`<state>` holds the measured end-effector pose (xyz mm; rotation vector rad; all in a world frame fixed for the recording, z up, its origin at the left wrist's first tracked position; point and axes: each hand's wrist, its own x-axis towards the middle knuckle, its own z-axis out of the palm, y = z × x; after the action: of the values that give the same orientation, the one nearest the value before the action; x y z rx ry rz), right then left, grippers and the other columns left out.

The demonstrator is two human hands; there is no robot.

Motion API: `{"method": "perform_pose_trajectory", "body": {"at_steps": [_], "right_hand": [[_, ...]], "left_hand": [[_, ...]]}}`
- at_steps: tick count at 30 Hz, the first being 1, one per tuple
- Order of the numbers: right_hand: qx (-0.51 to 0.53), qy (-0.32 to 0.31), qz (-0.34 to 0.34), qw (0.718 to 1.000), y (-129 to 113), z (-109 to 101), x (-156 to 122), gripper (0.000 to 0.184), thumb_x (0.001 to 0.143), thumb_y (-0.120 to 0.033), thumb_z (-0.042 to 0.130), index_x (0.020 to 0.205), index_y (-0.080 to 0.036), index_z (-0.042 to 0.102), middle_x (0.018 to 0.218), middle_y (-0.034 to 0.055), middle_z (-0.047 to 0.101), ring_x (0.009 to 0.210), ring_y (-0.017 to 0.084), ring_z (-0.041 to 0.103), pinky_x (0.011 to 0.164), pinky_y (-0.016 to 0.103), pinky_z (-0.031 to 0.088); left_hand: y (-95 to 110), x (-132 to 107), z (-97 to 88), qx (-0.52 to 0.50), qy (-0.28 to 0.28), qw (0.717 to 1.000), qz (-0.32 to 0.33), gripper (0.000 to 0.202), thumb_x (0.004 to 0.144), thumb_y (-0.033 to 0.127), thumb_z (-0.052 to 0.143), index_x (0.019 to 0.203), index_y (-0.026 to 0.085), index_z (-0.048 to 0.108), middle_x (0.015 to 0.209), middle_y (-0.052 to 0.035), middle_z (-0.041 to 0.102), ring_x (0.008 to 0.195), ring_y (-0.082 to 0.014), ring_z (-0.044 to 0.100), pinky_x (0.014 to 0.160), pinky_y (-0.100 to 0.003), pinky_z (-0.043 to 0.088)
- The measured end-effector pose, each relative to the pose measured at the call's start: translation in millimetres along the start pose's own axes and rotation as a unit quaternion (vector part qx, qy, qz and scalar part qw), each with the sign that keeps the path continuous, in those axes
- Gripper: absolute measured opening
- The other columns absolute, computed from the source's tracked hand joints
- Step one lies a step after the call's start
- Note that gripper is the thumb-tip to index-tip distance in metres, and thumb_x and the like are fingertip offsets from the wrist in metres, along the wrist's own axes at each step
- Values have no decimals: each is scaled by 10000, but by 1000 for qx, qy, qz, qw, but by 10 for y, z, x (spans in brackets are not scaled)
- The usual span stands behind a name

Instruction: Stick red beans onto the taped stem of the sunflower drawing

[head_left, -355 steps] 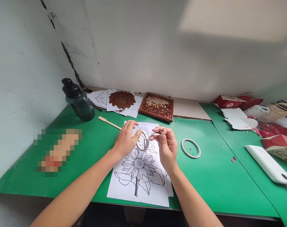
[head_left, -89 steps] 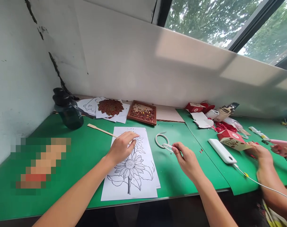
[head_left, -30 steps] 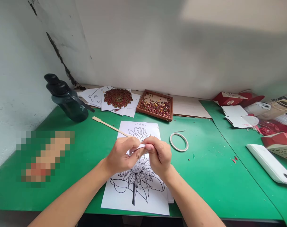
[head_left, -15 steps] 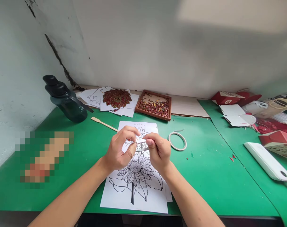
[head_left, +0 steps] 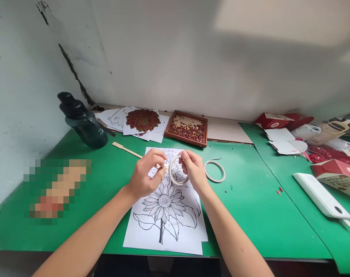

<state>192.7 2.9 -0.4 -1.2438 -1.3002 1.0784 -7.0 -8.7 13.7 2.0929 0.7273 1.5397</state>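
Observation:
My right hand (head_left: 194, 169) grips the upper right rim of a thin white roll of tape (head_left: 171, 173), which now stands nearly upright, its open ring facing me. Just left of the roll, my left hand (head_left: 146, 173) has its fingers curled toward the thumb. A small pale bit shows at its fingertips, too small to name. Below both hands lies a paper sheet with a printed sunflower drawing (head_left: 165, 202); the hands and the roll cover part of its upper half. A second thin white roll of tape (head_left: 214, 181) rests flat on the green table beside my right hand.
A flat wooden stick (head_left: 125, 149) lies left of the sheet. Behind stand a dark bottle (head_left: 87, 127), a bean-covered paper (head_left: 143, 121) and a wooden frame of beans (head_left: 186, 129). On the right are a white power bank (head_left: 320, 196) and a red box (head_left: 336, 175).
The tape roll has turned from edge-on to an upright ring. My right hand has shifted its grip to the rim, and my left fingers have come away from the roll.

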Motion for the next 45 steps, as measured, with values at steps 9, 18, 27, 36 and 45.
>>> {"method": "perform_pose_trajectory", "body": {"at_steps": [9,18,27,36,45], "right_hand": [[-16,-72,53,996,73,45,-13,356,977,-520,551,1211,-254,576,941,8,574,529,79,431,430,214,356],[-77,-178,-74,978,86,173,-120,366,841,-108,405,1017,-223,705,966,47,607,789,152,548,640,258,471],[7,-174,14,985,-72,193,-150,194,809,-218,453,788,-198,644,743,3,546,618,120,414,548,251,321],[82,-94,86,989,-158,149,-105,163,771,-306,536,792,-182,640,698,-26,437,522,78,256,461,240,156],[115,18,80,990,-95,117,-76,138,830,-342,579,884,-220,613,692,-35,402,533,93,265,459,223,167]], "left_hand": [[-37,28,23,31,41,998,-26,139,929,72,670,954,200,622,998,-28,667,908,-131,627,703,-250,501],[-66,26,33,37,47,998,-7,139,927,80,704,982,201,664,981,-23,658,848,-114,606,693,-252,505],[-68,36,14,38,69,997,-8,165,931,61,685,995,212,671,936,-9,660,837,-115,610,686,-247,507],[-56,0,22,31,66,996,-43,139,1002,129,593,1086,224,649,979,-16,681,872,-124,638,726,-258,519],[-71,-10,-11,-31,-12,987,-157,255,1082,376,476,1196,213,636,1024,-51,707,829,-142,657,746,-283,541]]}}
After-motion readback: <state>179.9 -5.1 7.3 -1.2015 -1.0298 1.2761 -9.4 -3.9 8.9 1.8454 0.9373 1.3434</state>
